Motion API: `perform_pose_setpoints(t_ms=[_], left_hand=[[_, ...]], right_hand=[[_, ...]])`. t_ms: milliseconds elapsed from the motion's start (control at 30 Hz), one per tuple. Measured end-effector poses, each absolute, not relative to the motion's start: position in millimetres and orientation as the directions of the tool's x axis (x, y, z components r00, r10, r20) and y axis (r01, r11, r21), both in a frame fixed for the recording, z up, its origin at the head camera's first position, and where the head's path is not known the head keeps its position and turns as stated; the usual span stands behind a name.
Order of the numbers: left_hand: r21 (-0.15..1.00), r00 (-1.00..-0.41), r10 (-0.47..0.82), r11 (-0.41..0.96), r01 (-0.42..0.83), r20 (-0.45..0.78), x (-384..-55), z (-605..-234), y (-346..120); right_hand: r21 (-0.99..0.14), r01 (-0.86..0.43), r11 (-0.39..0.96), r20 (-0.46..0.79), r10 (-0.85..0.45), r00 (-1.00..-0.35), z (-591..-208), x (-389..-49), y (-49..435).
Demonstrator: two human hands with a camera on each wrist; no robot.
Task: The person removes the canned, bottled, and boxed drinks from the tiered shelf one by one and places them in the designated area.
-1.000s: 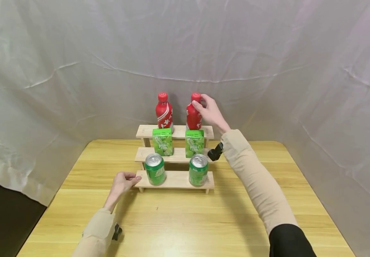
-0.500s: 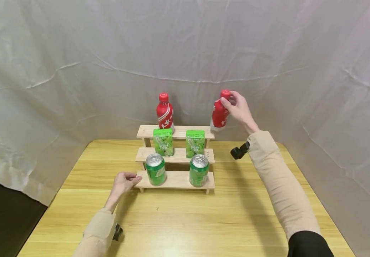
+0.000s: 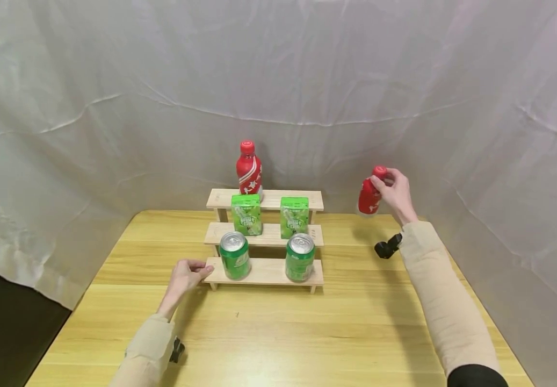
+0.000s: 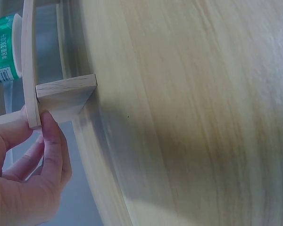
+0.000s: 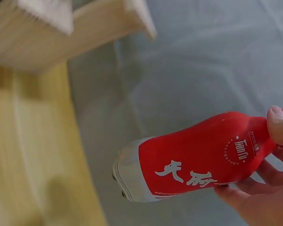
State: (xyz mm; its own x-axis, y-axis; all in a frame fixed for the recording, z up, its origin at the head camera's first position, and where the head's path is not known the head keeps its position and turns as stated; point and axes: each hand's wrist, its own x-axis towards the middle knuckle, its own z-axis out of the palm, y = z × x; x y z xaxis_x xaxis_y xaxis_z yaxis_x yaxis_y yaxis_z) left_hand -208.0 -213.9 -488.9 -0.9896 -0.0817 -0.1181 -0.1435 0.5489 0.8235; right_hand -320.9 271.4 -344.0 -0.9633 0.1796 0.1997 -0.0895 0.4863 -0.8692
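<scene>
My right hand grips a red bottle by its neck, tilted a little, in the air to the right of the wooden shelf rack. The right wrist view shows the bottle with white lettering and a clear base, thumb and fingers around the neck. My left hand pinches the left end of the rack's lowest board; in the left wrist view thumb and fingers lie on either side of the board. A second red bottle stands on the top board, at the left.
Two green juice cartons, a left carton and a right carton, stand on the middle board. On the lowest board are a left green can and a right green can. Grey curtain hangs behind and beside the wooden table.
My right hand has lifted the right-hand red bottle off the top board, carried it to the right and lowered it somewhat. The left hand has stayed at the rack's lowest board.
</scene>
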Motion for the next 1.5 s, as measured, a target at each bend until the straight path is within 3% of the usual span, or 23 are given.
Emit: perform_pose_setpoints(t_ms=[400, 867, 1133, 1500], left_hand=[[0.815, -0.988, -0.083, 0.558, -0.155, -0.131, -207, -488, -211], [0.818, -0.988, -0.089, 0.554, -0.153, -0.125, -208, -490, -211], [0.821, -0.986, -0.096, 0.545, -0.168, -0.138, -208, -489, -212], [0.818, -0.989, -0.088, 0.557, -0.144, -0.114, -208, -490, -214]], right_hand=[[-0.896, 0.095, 0.434, 0.032, 0.276, -0.960, -400, -316, 301], [-0.875, 0.161, 0.457, -0.026, 0.288, -0.957, -429, -309, 308], [-0.863, 0.147, 0.483, -0.025, 0.250, -0.968, -417, -310, 304], [-0.864, -0.033, 0.503, 0.119, 0.142, -0.983, -350, -334, 266]])
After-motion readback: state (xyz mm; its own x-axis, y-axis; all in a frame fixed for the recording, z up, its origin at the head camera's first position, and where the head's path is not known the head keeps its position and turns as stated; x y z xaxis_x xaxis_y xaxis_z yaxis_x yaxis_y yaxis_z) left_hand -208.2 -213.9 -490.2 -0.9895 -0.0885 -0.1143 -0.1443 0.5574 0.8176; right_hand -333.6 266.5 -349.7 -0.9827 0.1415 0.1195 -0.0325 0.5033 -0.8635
